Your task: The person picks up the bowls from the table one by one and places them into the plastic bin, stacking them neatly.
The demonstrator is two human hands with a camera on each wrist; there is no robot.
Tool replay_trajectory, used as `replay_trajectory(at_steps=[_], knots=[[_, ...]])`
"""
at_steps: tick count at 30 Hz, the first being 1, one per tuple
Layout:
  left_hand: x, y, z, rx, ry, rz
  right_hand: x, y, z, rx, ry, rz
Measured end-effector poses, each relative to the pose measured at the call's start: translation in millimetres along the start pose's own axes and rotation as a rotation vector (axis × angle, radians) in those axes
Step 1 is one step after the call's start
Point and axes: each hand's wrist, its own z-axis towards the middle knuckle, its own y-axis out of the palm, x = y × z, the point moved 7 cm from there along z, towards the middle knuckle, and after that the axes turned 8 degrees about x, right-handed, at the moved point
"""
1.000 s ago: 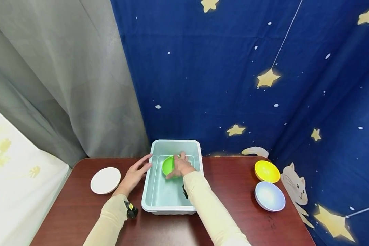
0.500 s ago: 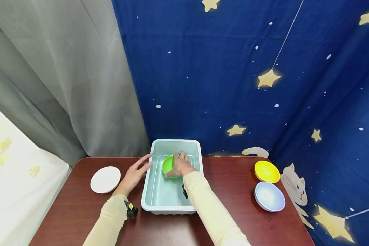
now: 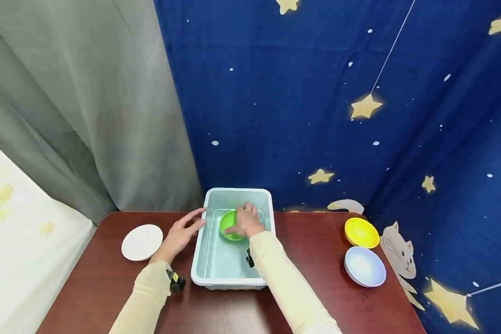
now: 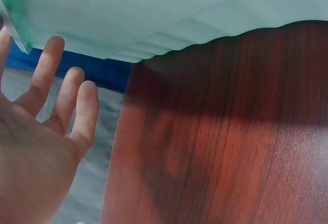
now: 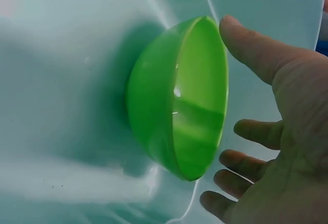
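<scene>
A green bowl (image 5: 174, 101) sits upright inside the pale blue-green plastic tub (image 3: 217, 281), toward its far half. Over the bowl, inside the tub, is my right hand (image 3: 247, 222). Its thumb tip is right at the bowl's rim in the right wrist view, while the other fingers are spread loosely beyond the rim, not curled round it. My left hand (image 3: 181, 236) is at the tub's left side, fingers loosely extended with the tips at the rim. Part of the bowl is hidden behind my right hand in the head view.
A white round dish (image 3: 142, 242) lies on the brown table (image 3: 96, 283) to the left. At the right stand a yellow bowl (image 3: 362, 233) and a pale lavender bowl (image 3: 365, 266), close together. Grey (image 3: 138, 116) and blue star-patterned curtains (image 3: 267, 116) hang behind the table.
My right thumb has shifted upward over the green bowl, and the fingers have moved slightly. My left hand stays at the tub's side. The bowl stays in place in the tub.
</scene>
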Motion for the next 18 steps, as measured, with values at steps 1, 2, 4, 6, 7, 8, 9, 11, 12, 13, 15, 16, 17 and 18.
replay_trajectory(at_steps=[1, 2, 4, 6, 7, 8, 9, 11, 12, 13, 15, 16, 17, 18], knots=[[-0.7, 0.3, -0.1, 0.002, 0.001, 0.0, 0, -1, 0, 0.001, 0.003, 0.004], [-1.5, 0.8, 0.0, 0.003, 0.001, -0.005, 0, -1, 0, -0.003, 0.006, 0.003], [-3.1, 1.7, 0.2, 0.003, 0.003, -0.003, 1, -2, 0, -0.008, 0.014, -0.005], [-4.5, 2.2, 0.4, 0.003, 0.002, -0.006, 1, -3, 0, -0.013, 0.018, -0.001], [-5.0, 2.2, 0.4, 0.002, 0.001, -0.006, 1, -4, 0, -0.016, 0.018, 0.009], [-5.1, 2.0, 0.3, 0.004, -0.004, -0.009, 0, -5, 0, -0.021, 0.014, 0.015], [-4.8, 1.3, -0.1, 0.007, -0.009, -0.012, 0, -5, 0, -0.025, 0.01, 0.024], [-2.1, -0.4, -1.3, 0.011, -0.017, -0.025, -1, -6, 0, -0.031, -0.002, 0.044], [0.1, -1.2, -2.3, 0.01, -0.022, -0.029, -2, -7, 1, -0.035, -0.008, 0.049], [3.0, -1.8, -3.7, 0.006, -0.024, -0.032, -2, -7, 0, -0.04, -0.013, 0.051], [8.9, -3.4, -6.7, 0.001, -0.03, -0.037, -3, -8, 0, -0.047, -0.022, 0.062], [11.8, -4.0, -8.4, -0.001, -0.034, -0.038, -4, -9, 0, -0.05, -0.025, 0.071], [14.3, -4.4, -10.0, -0.005, -0.036, -0.034, -4, -10, -1, -0.054, -0.028, 0.075], [16.5, -4.8, -11.6, -0.008, -0.038, -0.028, -5, -10, -1, -0.06, -0.031, 0.081]])
